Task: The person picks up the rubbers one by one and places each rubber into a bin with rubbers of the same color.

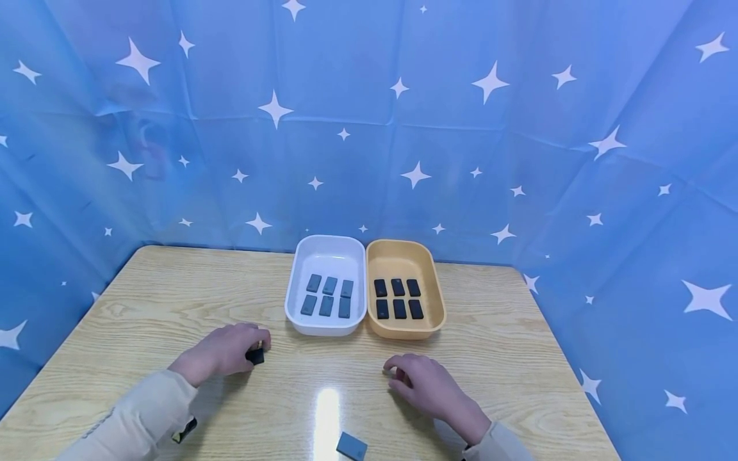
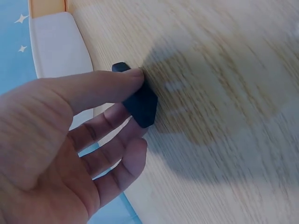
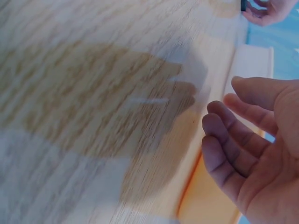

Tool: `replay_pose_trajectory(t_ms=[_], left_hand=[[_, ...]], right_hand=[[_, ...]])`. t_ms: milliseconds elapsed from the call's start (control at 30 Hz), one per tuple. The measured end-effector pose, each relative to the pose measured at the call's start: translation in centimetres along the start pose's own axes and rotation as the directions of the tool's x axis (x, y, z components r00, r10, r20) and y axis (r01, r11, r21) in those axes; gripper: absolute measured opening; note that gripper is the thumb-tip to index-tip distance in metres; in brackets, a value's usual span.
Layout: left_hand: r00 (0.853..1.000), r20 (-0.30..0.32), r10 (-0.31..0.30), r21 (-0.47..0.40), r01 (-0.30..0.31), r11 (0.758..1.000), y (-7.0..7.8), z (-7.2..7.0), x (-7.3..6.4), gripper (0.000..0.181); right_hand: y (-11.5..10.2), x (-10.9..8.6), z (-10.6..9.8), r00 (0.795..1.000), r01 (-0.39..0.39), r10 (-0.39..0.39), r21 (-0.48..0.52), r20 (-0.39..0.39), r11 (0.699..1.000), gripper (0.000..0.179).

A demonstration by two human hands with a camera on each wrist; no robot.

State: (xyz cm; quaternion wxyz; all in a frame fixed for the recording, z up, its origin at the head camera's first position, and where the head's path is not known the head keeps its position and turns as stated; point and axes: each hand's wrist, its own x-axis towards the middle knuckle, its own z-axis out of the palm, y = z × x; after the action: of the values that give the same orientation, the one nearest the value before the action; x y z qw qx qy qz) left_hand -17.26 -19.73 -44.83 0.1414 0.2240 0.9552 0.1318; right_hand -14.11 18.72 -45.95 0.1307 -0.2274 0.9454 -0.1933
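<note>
My left hand (image 1: 230,349) pinches a small black rectangular block (image 2: 142,102) between thumb and fingers, just over the wooden table, left of the white tray (image 1: 325,330). The remaining fingers curl loosely beneath it. To the right, my right hand (image 1: 423,384) hovers above the table in front of the orange tray (image 1: 406,333), its fingers loosely bent around nothing. Several grey-blue blocks (image 1: 327,305) lie in two rows inside the white tray. Several black blocks (image 1: 399,309) are lined up likewise in the orange one. Near the front edge of the view lies a single grey-blue block (image 1: 352,446).
Both trays stand side by side, touching, toward the back of the wooden table (image 1: 490,333). A blue curtain (image 1: 369,128) with white stars hangs behind and along the sides. Beside my left sleeve (image 1: 138,410) shows a small dark object (image 1: 184,430), partly hidden; I cannot tell its kind.
</note>
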Motion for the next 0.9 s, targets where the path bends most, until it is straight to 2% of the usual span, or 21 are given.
replay_pose_trajectory(t_ms=[333,633,900], left_hand=[[1.0,-0.007,-0.006,-0.014,0.006,1.0,0.1,-0.3,0.1,0.026],[1.0,0.005,-0.004,-0.002,0.004,1.0,1.4,-1.0,0.3,0.021],[0.993,0.013,0.114,-0.049,-0.113,0.992,3.5,-1.6,0.2,0.02]], right_hand=[[0.1,0.0,-0.1,1.0,-0.005,0.005,-0.014,-0.009,1.0,0.024],[0.3,-0.1,-0.6,1.0,-0.009,0.009,-0.025,-0.026,1.0,0.024],[0.5,-0.3,-0.8,0.999,-0.034,0.033,-0.015,-0.026,0.999,0.022]])
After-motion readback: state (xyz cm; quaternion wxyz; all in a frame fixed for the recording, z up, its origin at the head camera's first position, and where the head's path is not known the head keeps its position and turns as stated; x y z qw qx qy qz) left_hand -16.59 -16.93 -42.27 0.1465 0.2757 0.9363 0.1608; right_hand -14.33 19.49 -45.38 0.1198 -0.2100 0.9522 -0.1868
